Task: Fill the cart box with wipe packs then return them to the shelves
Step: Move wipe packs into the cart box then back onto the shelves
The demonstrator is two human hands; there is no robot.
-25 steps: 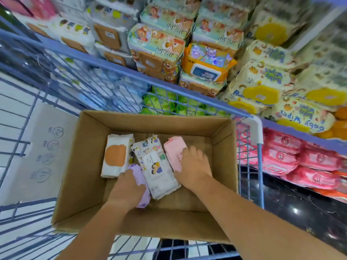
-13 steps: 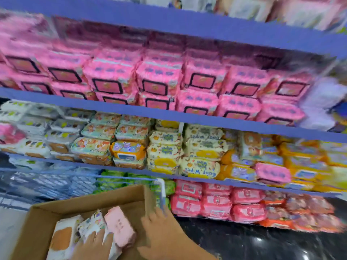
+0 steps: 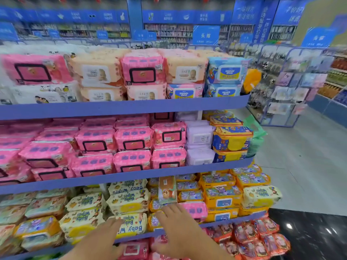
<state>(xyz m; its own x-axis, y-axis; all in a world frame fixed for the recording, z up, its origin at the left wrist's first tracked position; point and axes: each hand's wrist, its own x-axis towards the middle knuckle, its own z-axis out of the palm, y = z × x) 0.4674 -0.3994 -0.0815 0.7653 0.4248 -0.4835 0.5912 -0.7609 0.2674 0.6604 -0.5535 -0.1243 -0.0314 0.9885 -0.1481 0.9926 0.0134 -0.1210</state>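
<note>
Head view, wipe packs: the soft cream plastic pack printed "Baby Wipes" [image 3: 134, 222] lies flat at the front of the low shelf, its long axis running left to right along the shelf lip. A soft pink plastic pack [image 3: 196, 210] lies the same way further right, past a small orange pack [image 3: 153, 222].
Upright pack: a tall pale-orange pack with a bear print [image 3: 167, 189] stands on end above the orange one, long axis vertical.
Left hand [image 3: 105, 239]: empty, fingers straight and spread, tips at the cream pack's left end; I cannot tell whether they touch it.
Right hand [image 3: 180, 228]: empty, fingers [image 3: 173, 208] splayed wide, tips just below the upright pack and beside the pink pack's left edge; contact unclear.
Deciding relation: the packs lie ahead of the fingertips; the left hand is nearer the cream pack, the right nearer the pink and upright ones. A grip would likely span a pack's short side.
Cart box: out of view, so its fill cannot be judged; empty hands at the shelf suggest picking.
Surroundings: blue metal shelf lip [image 3: 234, 220] below, rows of pink packs [image 3: 133, 139] above.
</note>
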